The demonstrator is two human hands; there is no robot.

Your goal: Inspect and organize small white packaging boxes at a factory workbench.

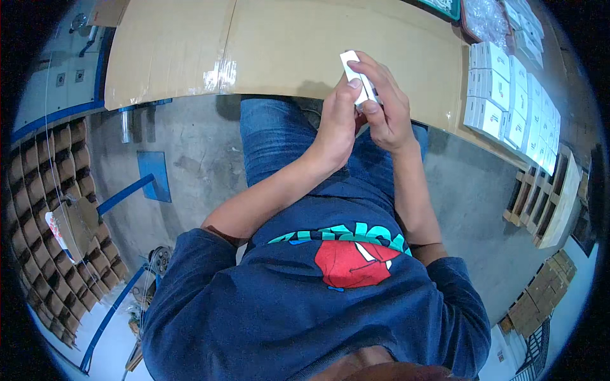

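Note:
A small white box (354, 68) is held up between both hands, just in front of the edge of a table covered with brown cardboard (254, 44). My left hand (337, 117) grips it from the left, thumb pressed on its lower part. My right hand (384, 108) wraps it from the right, fingers curled over its front. Only the box's top end shows; the rest is hidden by fingers. My knees in blue jeans are under the hands.
Rows of small white boxes (508, 95) lie on the table's right side. A cardboard divider grid (51, 209) stands at left. A wooden pallet (546, 197) and stacked cartons (540, 298) are on the concrete floor at right.

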